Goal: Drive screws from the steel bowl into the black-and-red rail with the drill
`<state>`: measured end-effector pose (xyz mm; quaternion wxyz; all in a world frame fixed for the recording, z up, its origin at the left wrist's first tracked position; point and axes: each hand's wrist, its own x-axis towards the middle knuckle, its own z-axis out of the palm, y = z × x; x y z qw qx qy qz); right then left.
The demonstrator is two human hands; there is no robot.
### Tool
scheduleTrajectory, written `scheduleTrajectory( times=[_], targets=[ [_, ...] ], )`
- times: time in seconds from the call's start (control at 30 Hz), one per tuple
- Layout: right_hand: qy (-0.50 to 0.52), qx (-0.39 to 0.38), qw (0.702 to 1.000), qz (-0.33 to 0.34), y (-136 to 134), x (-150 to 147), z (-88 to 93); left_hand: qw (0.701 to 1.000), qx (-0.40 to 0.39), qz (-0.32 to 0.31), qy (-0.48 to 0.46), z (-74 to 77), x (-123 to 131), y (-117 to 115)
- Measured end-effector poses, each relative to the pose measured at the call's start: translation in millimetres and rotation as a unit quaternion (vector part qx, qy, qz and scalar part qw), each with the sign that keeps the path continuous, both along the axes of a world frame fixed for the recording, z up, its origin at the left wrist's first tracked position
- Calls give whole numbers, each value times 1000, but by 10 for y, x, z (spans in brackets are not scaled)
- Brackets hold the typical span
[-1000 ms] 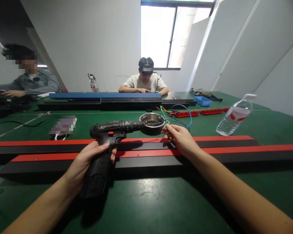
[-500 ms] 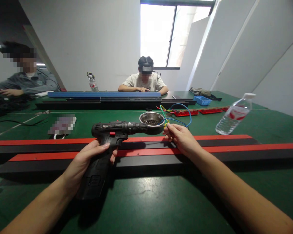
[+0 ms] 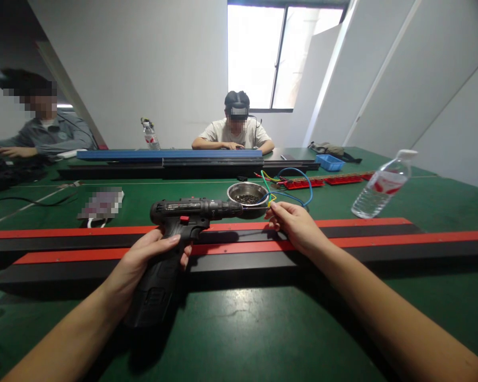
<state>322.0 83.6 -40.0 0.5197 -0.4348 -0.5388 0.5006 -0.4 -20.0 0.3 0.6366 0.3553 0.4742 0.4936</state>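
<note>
A black cordless drill [image 3: 183, 212] lies sideways in my left hand [image 3: 143, 260], whose fingers wrap round its grip below the red switch. The chuck points right, and a thin bit [image 3: 255, 208] runs from it to my right hand [image 3: 295, 225]. That hand is closed in a pinch at the tip of the bit; whatever sits between the fingertips is too small to make out. Just behind the bit stands a metal bowl [image 3: 239, 189] of small dark screws. Blue, green and yellow wires [image 3: 311, 191] loop behind my right fingertips.
Two long black bars with red strips [image 3: 231, 248] lie across the table [image 3: 239, 329] under my hands. To the right stands a tilted-looking water bottle [image 3: 378, 185]. Farther back are red strips [image 3: 302, 183], a blue tray [image 3: 330, 163], and stacked long profiles [image 3: 167, 155]. Two people sit beyond.
Both hands and the drill hold nearly the same pose. Slightly more of the bit shows between the chuck and my right fingertips, and the view has shifted a little.
</note>
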Motion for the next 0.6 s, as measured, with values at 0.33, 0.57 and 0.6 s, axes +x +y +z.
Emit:
scheduleTrajectory(
  times=[0.33, 0.57, 0.6],
  targets=[
    [-15, 11, 1000, 9, -7, 23, -13, 1000, 1, 13, -16, 19, 31, 0],
    [-26, 15, 1000, 5, -15, 16, 0, 1000, 7, 5, -20, 6, 23, 4],
    [-29, 16, 999, 4, -16, 15, 2, 1000, 8, 3, -20, -9, 14, 12]
  ],
)
